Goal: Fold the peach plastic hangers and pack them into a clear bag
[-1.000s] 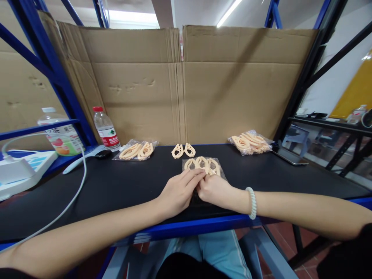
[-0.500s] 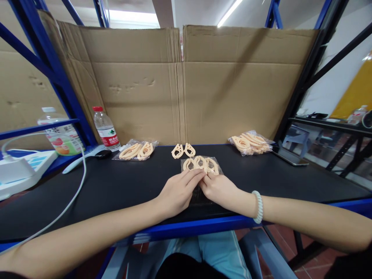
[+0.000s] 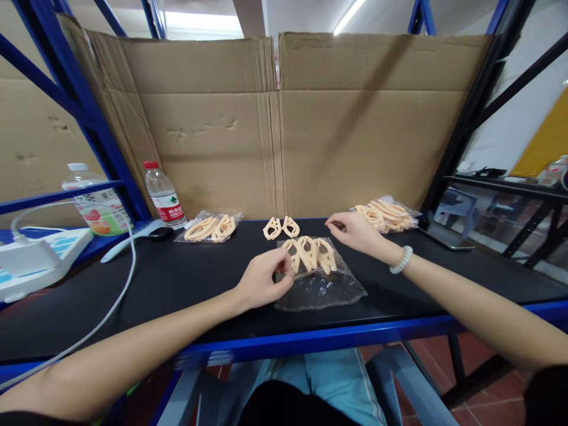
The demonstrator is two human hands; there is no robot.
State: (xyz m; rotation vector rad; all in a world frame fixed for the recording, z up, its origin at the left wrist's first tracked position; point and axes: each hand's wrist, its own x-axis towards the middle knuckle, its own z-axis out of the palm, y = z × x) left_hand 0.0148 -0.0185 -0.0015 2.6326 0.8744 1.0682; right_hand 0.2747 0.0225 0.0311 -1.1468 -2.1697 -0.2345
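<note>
Fingertips [image 3: 280, 267] of the left hand [image 3: 261, 281] are clamped on the edge of the clear bag [image 3: 323, 291]; beyond that bag the right hand [image 3: 355, 231] is held, its grip unclear.

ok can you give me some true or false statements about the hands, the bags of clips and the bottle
1. The left hand pinches the near edge of the clear bag of peach clips. True.
2. The right hand lies flat on that same bag. False: it is off the bag, farther back, close to the fuller bag at the right.
3. The water bottle has a blue cap. False: the cap is red.
4. Two loose clips lie behind the clear bag, outside any bag. True.
5. A pale bracelet sits on the right wrist. True.
</note>
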